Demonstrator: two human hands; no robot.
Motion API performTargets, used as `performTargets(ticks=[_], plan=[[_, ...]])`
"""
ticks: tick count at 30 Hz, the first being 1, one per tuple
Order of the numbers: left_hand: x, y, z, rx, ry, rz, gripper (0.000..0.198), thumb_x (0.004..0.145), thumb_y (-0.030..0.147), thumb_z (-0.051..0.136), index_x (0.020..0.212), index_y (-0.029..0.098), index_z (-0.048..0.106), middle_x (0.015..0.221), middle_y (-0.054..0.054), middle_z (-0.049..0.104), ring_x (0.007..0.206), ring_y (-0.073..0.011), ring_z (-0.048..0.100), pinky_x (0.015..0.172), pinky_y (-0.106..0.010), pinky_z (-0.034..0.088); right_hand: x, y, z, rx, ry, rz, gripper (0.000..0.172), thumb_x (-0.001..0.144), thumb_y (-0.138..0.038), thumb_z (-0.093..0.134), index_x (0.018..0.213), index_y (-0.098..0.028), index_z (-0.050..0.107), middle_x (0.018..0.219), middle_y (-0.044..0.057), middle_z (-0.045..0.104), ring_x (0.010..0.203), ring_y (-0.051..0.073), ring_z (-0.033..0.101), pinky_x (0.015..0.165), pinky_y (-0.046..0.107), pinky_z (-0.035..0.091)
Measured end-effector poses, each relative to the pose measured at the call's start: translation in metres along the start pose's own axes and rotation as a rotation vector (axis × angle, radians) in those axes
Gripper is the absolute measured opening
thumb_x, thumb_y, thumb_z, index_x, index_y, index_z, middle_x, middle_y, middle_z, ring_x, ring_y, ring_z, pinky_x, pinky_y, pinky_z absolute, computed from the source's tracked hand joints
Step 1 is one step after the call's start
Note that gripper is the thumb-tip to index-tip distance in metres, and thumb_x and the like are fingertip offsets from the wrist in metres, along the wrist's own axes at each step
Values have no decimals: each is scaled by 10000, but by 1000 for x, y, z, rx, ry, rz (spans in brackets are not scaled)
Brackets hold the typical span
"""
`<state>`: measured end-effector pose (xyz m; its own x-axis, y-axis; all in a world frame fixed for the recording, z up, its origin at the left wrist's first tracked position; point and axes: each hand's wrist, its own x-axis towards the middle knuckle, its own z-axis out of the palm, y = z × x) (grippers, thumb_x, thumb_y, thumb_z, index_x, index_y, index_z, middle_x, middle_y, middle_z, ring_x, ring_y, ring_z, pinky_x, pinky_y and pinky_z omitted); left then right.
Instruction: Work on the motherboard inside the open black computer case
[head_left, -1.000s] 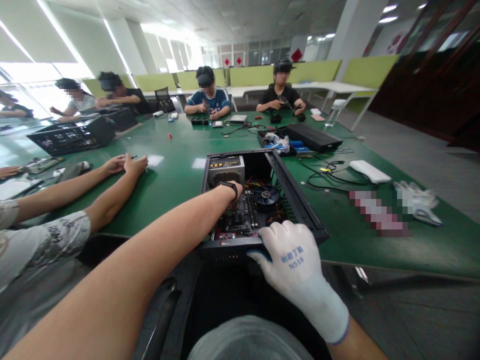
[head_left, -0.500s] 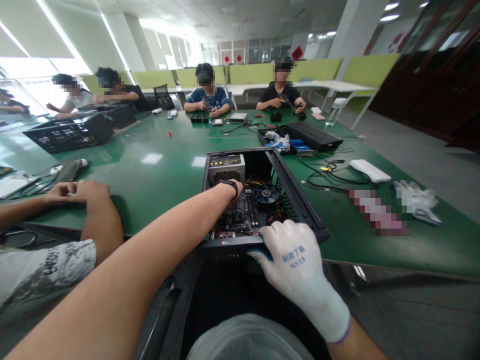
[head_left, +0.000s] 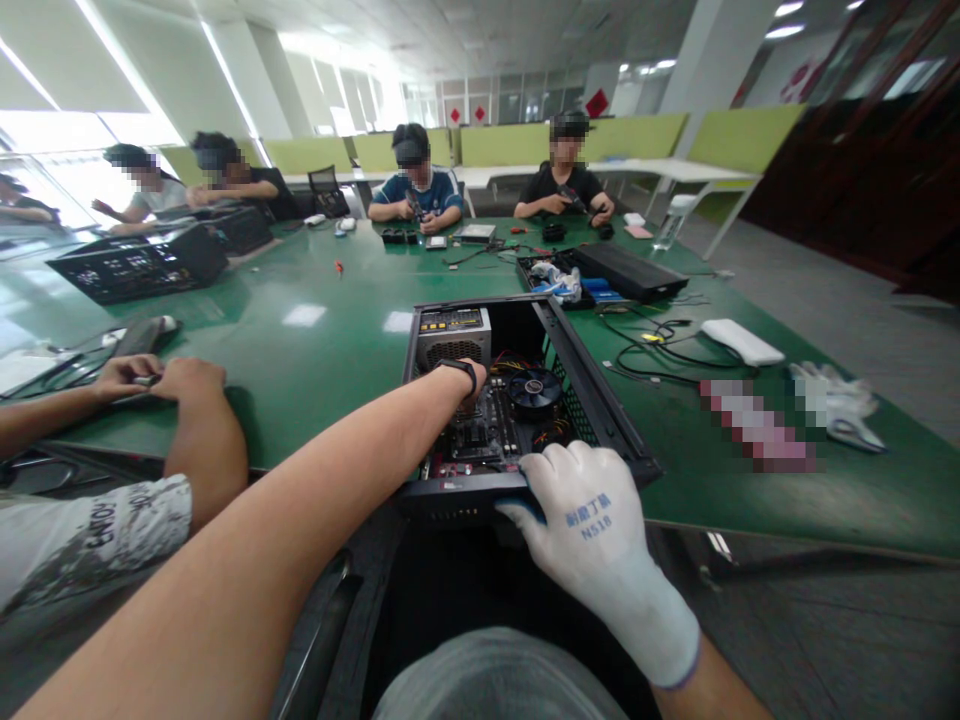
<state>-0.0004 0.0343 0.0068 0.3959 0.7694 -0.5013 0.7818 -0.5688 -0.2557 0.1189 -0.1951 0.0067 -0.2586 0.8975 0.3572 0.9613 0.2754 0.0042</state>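
Observation:
An open black computer case (head_left: pixel 600 400) lies at the near edge of the green table (head_left: pixel 337 350), showing a motherboard (head_left: pixel 487 430), a round CPU fan (head_left: pixel 531 388) and a grey power supply (head_left: pixel 451 338). My left hand (head_left: pixel 474 382), bare with a black wristband, reaches down inside the case beside the power supply; its fingers are hidden. My right hand (head_left: pixel 581 510), in a white glove, is closed over the case's near front edge.
A co-worker's hands (head_left: pixel 161 378) rest together on the table at the left. Other people sit around the far side with black cases (head_left: pixel 139 262). Cables (head_left: pixel 660 350), a white box (head_left: pixel 739 342) and white gloves (head_left: pixel 832 400) lie at the right.
My hands have stayed put. The co-worker at the left pulled both arms back toward the table edge and brought the hands together.

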Motion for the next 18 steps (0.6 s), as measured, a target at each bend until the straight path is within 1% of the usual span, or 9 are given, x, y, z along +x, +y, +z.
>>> performTargets(ticks=[2,5,7,10,13,16,18], plan=[[1,0,1,9,-2,9,704,544,329,865,1174,57,708,1135,-187,717,1039,-328,675,894,-336,547,0,0,0,-2,-1,-2,315,828,-540,629,919,-239,604,832,59,583,802,238,460,681,369,186],[2,-1,3,-15,18,9,716,537,330,865,1196,101,705,1147,-172,717,1065,-330,666,908,-346,539,0,0,-1,-5,-6,-3,313,832,-536,626,913,-235,597,834,59,583,806,238,461,684,368,186],[2,-2,4,-46,29,8,700,509,320,877,1162,119,724,1127,-166,725,1079,-336,660,927,-351,528,1,0,-2,-4,-13,-1,313,832,-534,628,909,-232,596,834,60,583,807,236,462,683,367,183],[2,-1,5,-77,38,-1,611,482,257,885,1067,127,762,1074,-160,741,1061,-331,668,944,-341,514,1,-1,-3,0,-20,3,310,834,-534,626,903,-233,595,833,56,580,805,235,462,682,365,182],[3,0,5,-60,38,-8,548,504,197,865,1037,118,770,1061,-162,745,1040,-324,677,931,-334,520,1,-1,-3,7,-21,6,300,839,-528,624,916,-239,599,839,50,579,810,235,459,690,364,186],[7,-1,6,-3,1,8,526,541,204,843,1050,99,762,1072,-164,742,1025,-311,681,918,-323,524,1,0,-2,17,-23,4,299,836,-521,631,934,-239,607,850,50,585,816,234,453,691,362,184],[10,-3,9,-5,13,31,518,550,224,836,1043,82,758,1048,-170,745,1004,-304,684,918,-323,521,0,0,-2,23,-20,2,296,837,-514,634,936,-237,611,852,52,589,815,232,450,693,362,183]])
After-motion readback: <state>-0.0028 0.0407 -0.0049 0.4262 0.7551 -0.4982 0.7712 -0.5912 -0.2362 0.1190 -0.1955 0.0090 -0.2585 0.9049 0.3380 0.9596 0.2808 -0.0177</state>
